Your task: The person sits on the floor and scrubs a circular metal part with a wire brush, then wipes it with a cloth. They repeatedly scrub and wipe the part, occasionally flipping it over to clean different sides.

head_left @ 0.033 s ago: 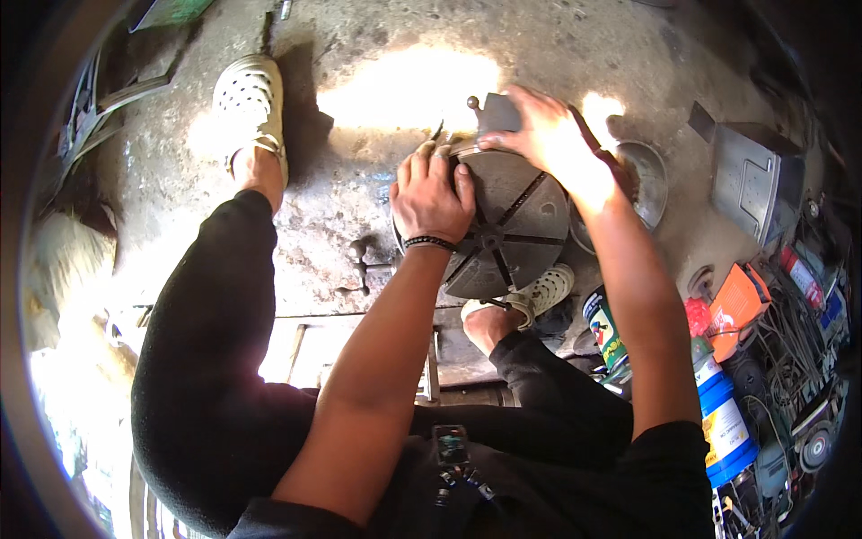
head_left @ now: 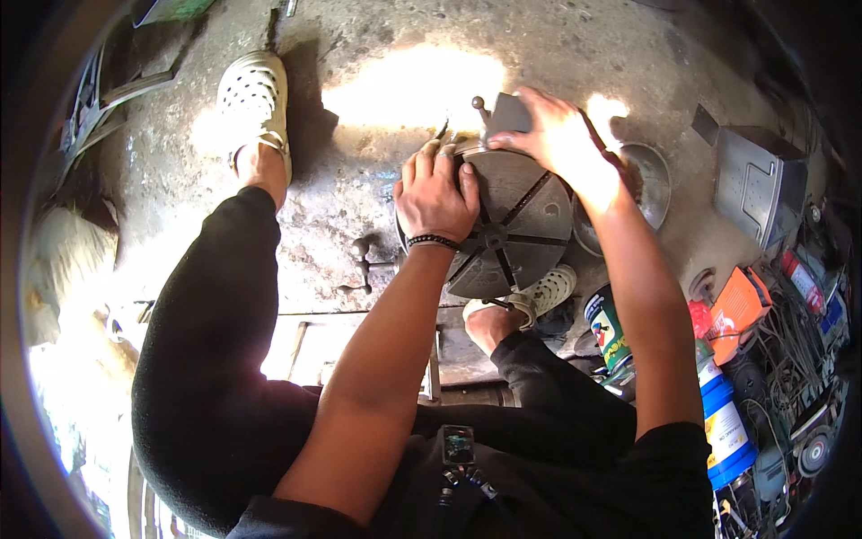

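A round slotted steel plate, like a rotary table, lies on the ground in front of me, straight slots running out from its centre hole. My left hand lies palm down on its left side, fingers stretched toward the far rim and thumb apart. Beyond that rim, my right hand pinches a dark grey flat rectangular piece between thumb and fingers; its exact kind is unclear. Next to the piece stands a ball-ended handle. Another ball-ended crank handle juts out left of the plate.
A round metal dish sits right of the plate, partly behind my right forearm. Farther right are a metal box, an orange case, a blue bucket, a green can and cluttered tools. My shoes flank the plate.
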### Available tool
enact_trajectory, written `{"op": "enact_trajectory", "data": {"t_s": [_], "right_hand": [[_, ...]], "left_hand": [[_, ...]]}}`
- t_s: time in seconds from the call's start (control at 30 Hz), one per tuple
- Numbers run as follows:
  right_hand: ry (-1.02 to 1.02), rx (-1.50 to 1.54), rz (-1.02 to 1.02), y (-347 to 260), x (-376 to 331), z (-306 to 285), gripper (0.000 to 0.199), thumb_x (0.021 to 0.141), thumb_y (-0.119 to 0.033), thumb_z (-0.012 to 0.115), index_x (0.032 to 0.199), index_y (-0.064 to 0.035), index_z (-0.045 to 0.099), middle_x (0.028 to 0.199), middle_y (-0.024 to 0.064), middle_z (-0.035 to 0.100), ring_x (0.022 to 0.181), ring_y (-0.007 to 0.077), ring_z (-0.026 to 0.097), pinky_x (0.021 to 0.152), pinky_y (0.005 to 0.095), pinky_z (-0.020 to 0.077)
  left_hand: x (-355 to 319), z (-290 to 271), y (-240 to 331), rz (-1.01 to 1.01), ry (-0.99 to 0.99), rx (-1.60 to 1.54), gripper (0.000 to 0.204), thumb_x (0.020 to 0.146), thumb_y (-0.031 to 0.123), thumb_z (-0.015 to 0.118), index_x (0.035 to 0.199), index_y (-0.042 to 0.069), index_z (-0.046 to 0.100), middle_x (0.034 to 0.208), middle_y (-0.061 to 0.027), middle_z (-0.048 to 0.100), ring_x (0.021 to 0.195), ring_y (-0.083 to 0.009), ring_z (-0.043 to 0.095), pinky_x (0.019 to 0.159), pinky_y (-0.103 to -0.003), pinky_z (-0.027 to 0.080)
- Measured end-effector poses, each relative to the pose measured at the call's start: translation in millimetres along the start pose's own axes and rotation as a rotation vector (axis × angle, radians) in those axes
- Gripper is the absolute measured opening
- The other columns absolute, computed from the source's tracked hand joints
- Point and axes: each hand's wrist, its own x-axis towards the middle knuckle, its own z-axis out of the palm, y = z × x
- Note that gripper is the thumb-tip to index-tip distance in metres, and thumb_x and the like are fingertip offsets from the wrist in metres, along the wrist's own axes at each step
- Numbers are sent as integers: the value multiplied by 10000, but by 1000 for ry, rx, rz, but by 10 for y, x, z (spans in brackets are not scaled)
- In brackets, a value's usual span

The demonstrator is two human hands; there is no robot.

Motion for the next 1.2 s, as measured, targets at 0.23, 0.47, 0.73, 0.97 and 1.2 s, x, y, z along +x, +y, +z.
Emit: {"op": "enact_trajectory", "data": {"t_s": [0.23,0.47,0.73,0.97,1.2], "right_hand": [[-27,65,411,620,-366,-290,733,788,-412,827,1331,3,561,1277,221,641,1182,371,624,1035,414,481],[219,144,439,847,-1685,-872,642,817,-294,844,1285,49,570,1190,206,667,1104,285,640,977,348,487],[1011,638,803,593,-3405,-58,349,977,-299,671,1141,7,637,1078,76,664,1030,156,570,938,309,442],[1066,731,852,510,-3817,761,343,1020,-347,555,1062,-19,647,970,62,641,921,159,551,868,310,437],[1179,763,679,810,-3744,648,607,983,-600,529,1106,-17,643,915,10,559,819,128,482,735,294,400]], "left_hand": [[35,21,-10,12,-1,27,402,938,376,543,1211,94,633,1347,-134,600,1254,-325,538,1005,-484,440],[28,83,-54,72,83,29,368,962,361,547,1156,66,650,1262,-144,615,1188,-338,565,981,-489,447],[32,250,-140,127,247,72,370,976,331,567,1225,71,652,1165,-173,652,1080,-353,599,934,-480,466],[-694,645,345,752,-247,-218,407,912,288,607,1275,105,614,1204,-179,629,1075,-390,590,933,-536,440],[-2388,1943,1491,1373,-1138,413,335,879,288,598,1174,185,721,1217,-64,661,1210,-253,569,990,-509,400]]}}
